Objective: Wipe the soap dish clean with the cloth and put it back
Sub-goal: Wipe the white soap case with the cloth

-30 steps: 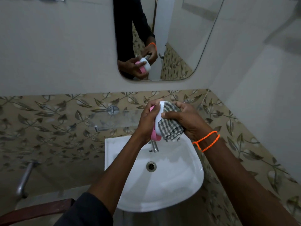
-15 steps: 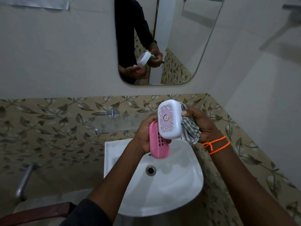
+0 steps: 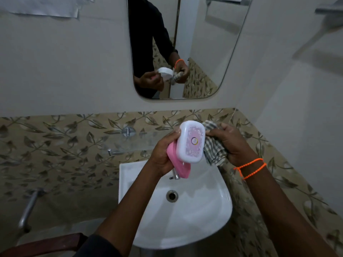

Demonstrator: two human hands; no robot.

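Turned since a moment ago, the white soap dish (image 3: 191, 141) now faces the camera with the cloth (image 3: 215, 149) beside it. The left hand (image 3: 163, 154) clamps dish and pink insert (image 3: 179, 164); the right hand (image 3: 233, 143) bunches the cloth. Held above the sink (image 3: 204, 219), the loosely stacked insert could slip out and drop.

Sink (image 3: 213, 216) basin open; tap (image 3: 176, 174) beneath hands (image 3: 163, 154).
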